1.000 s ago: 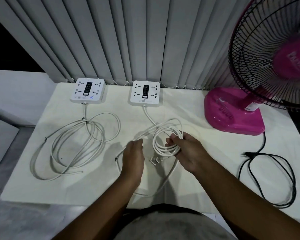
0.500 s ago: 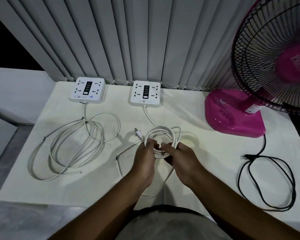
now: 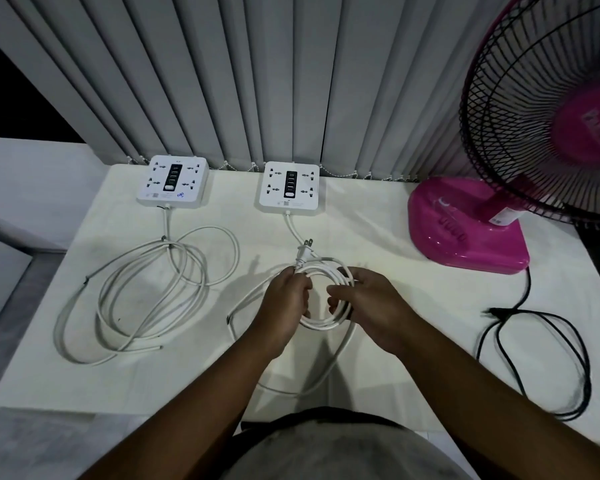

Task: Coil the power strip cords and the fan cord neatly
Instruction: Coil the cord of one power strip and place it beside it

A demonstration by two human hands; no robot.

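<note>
Two white power strips stand at the back of the white table: the left strip [image 3: 172,181] and the middle strip [image 3: 289,188]. The left strip's white cord [image 3: 146,289] lies in loose sprawling loops. The middle strip's white cord [image 3: 329,322] is gathered into a small coil, with its plug [image 3: 305,252] sticking up behind. My left hand [image 3: 286,299] grips the coil's left side, and my right hand [image 3: 371,303] holds its right side. A slack loop of that cord trails toward the table's front edge. The pink fan [image 3: 465,230] stands at the right, its black cord [image 3: 541,358] loosely looped.
Grey vertical blinds [image 3: 257,81] hang behind the table. The fan's black cage [image 3: 548,109] overhangs the right rear corner. The white table top [image 3: 187,382] ends close to my body, and a grey floor [image 3: 21,289] shows to the left.
Both hands have come together on the middle cord's coil and moved it slightly back. The plug has swung from the front of the coil to above it.
</note>
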